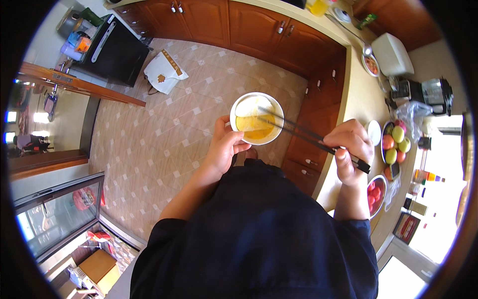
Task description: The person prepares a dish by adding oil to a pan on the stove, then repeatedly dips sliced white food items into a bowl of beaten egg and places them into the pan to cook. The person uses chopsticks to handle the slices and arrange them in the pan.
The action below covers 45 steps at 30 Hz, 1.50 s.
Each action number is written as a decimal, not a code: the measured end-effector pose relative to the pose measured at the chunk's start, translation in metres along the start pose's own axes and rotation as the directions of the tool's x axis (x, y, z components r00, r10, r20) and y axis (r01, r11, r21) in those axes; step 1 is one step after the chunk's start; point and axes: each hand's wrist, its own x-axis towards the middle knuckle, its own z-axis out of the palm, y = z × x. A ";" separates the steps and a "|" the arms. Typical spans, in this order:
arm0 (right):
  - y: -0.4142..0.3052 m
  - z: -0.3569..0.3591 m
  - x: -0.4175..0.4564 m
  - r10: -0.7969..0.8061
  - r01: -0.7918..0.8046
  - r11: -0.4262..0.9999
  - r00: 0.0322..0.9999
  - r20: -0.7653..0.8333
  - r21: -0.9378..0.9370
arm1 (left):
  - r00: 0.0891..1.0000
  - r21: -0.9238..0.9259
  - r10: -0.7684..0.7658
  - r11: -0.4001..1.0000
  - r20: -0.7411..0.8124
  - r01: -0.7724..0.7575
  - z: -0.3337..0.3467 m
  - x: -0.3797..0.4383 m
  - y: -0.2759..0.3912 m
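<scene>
My left hand grips a white bowl by its near left side, thumb at the rim and fingers underneath. Yellow beaten egg lies in the bowl, which is held up over the floor in front of my body. Closed around a pair of black chopsticks is my right hand, to the right of the bowl. The chopsticks' far ends reach into the bowl and look blurred, and their thick black ends stick out past my palm.
On the right counter stand a bowl of fruit, a bowl of red pieces, a small dish and a glass jug. Wooden cabinets run along the far side. A white bag sits on the tiled floor.
</scene>
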 end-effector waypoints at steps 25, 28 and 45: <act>0.097 0.184 0.284 -0.229 0.255 0.945 0.963 0.144 -0.206 | 0.997 0.002 0.006 1.000 -0.074 -0.006 -0.136 0.236 0.225; 0.129 0.197 0.311 -0.223 0.250 0.950 0.963 0.153 -0.187 | 0.998 -0.003 0.000 1.000 -0.056 0.000 -0.140 0.266 0.241; 0.311 0.172 0.483 0.559 -0.325 0.719 0.796 -0.234 0.614 | 0.993 -0.060 0.059 0.996 -0.099 -0.066 -0.127 0.445 0.348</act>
